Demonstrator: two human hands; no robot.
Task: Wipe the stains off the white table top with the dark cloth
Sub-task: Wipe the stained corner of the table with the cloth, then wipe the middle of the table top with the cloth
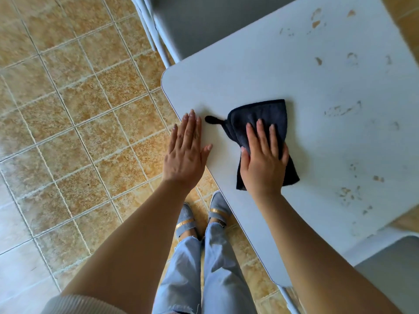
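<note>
Counter [283, 71]: white top, rounded near-left corner, thin dark edge. On it: one dark cloth [260, 123], folded, with a small loop tail pointing left, lying near the near edge; brownish stains [344, 109] scattered over the right half, from far corner to near-right edge. Left portion bare. Tiled floor [68, 109] beneath.

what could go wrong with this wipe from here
1. The dark cloth sits on a part of the white table top that looks clean, while brown stains lie farther right; short strokes could miss them.
2. The right hand presses only part of the cloth, so the loose rest may bunch.
3. The left hand overhangs the table edge and could slip off.
</note>
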